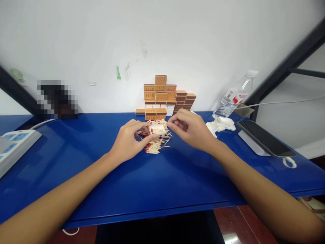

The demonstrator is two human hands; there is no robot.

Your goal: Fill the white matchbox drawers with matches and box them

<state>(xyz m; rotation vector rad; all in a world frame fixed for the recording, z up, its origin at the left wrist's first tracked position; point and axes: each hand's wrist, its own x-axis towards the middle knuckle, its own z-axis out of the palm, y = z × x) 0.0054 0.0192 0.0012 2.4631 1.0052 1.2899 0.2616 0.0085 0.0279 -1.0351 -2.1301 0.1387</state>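
Observation:
My left hand [129, 139] is closed on a small white matchbox tray [157, 129], thumb and fingers pinching its left end, and holds it just above a heap of loose red-tipped matches [155, 144] on the blue table [157, 183]. My right hand [191, 129] is at the tray's right end with its fingertips pinched together; what they hold, if anything, is too small to make out. Behind the heap, stacked brown matchboxes [162, 93] stand against the white wall.
A clear plastic water bottle [235, 96] leans at the back right beside some white plastic pieces [220, 124]. A dark phone [265, 138] lies on a stand at the right. A power strip [14, 144] sits at the left edge. A blurred dark object [57, 99] stands at the back left.

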